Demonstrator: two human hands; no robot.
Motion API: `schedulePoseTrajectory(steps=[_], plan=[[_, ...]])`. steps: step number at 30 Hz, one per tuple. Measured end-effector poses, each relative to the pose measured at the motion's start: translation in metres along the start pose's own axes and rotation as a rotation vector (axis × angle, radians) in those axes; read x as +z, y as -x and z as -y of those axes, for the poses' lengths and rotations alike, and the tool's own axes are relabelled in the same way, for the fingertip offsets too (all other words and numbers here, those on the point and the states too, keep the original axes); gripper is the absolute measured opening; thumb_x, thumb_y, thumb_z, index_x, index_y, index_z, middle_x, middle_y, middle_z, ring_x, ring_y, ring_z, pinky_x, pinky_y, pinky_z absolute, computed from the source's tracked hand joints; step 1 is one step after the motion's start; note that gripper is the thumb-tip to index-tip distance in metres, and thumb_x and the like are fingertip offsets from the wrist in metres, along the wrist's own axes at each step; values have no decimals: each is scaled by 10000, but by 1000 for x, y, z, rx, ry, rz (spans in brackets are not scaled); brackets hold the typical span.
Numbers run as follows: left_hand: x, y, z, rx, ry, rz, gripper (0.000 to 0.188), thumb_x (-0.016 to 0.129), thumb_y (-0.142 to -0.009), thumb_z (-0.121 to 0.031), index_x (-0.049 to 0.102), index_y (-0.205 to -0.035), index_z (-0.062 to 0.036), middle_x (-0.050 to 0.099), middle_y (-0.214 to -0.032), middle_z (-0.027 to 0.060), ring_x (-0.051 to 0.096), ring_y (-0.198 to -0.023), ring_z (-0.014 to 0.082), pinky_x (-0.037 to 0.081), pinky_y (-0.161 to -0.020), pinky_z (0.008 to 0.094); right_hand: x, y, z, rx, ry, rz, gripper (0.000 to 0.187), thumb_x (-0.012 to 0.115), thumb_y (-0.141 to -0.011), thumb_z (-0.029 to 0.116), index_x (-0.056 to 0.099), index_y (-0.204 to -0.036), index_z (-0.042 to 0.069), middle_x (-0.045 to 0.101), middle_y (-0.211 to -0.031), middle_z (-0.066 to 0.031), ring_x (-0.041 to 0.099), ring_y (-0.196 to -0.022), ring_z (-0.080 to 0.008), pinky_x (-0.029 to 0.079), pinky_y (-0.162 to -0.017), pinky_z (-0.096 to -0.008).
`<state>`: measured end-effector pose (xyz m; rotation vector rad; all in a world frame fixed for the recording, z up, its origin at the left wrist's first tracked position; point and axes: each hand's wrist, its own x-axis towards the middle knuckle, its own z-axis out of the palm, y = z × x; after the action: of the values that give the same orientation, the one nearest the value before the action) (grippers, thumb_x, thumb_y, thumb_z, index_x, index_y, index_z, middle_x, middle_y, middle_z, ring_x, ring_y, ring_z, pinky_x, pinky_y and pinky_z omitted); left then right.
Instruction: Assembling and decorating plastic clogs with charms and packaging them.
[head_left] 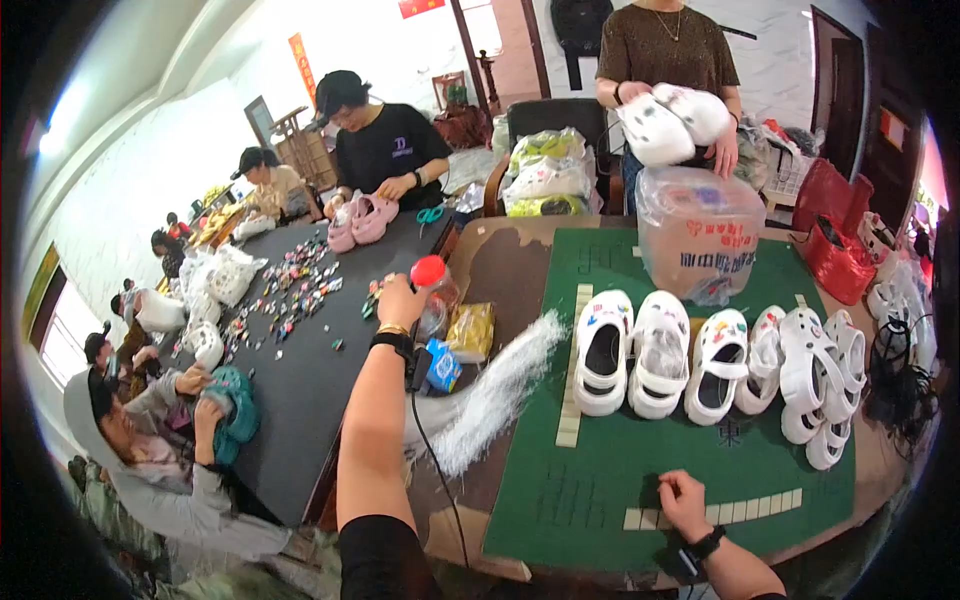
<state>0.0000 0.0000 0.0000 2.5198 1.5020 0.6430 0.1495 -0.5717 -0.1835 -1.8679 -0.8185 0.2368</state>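
My left hand (401, 303) reaches out to a clear plastic jar (439, 309) with a red lid, its fingers closed at the lid's left side; the fingertips are partly hidden. Beside that jar lie a yellow packet (470, 333) and a blue packet (442, 367). Loosely curled, my right hand (683, 503) hovers low over the green mat (610, 455) near a row of pale tiles (745, 511), with nothing visible in it. White clogs (603, 352) with colourful charms stand in a row on the mat, and several more are stacked at its right end (822, 385).
White granules (500, 395) are strewn left of the mat. A large clear bag (700, 232) stands at the far edge, where a person (668, 50) holds white clogs. At the dark table (300, 400) on the left, people handle pink clogs (362, 221) and teal clogs (236, 415) near scattered charms (285, 290).
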Motion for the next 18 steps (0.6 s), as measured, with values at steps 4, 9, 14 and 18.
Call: schedulePoseTrajectory(steps=[4, 9, 14, 18], plan=[[53, -41, 3, -33, -73, -109, 790, 750, -708, -454, 487, -1317, -25, 571, -1174, 282, 548, -1120, 450, 455, -958, 509, -12, 3, 12, 13, 77, 15, 79, 651, -824, 53, 657, -889, 10, 641, -691, -87, 594, -569, -151, 480, -550, -282], [103, -80, -5, -139, -66, -163, 902, 752, -705, -476, 370, -1434, -106, 445, -1355, 285, 477, -1223, 448, 457, -966, 522, -7, -2, 15, 94, 29, -1, 61, 655, -812, 40, 654, -867, 13, 633, -665, -82, 594, -559, -141, 471, -533, -271], [119, -100, 1, -129, -35, -85, 813, 738, -720, -495, 448, -1370, -102, 479, -1285, 270, 494, -1178, 440, 474, -924, 521, -13, -15, 53, 88, 150, 96, 109, 622, -877, 90, 648, -955, 19, 651, -840, -187, 644, -736, -349, 515, -678, -381], [117, -100, -1, -74, 12, -258, 682, 769, -706, -426, 536, -1252, -91, 528, -1154, 229, 519, -1078, 435, 466, -884, 512, -17, -7, 28, 43, 181, 185, 306, 677, -856, 108, 614, -1147, 38, 666, -966, -177, 657, -818, -316, 525, -703, -367]])
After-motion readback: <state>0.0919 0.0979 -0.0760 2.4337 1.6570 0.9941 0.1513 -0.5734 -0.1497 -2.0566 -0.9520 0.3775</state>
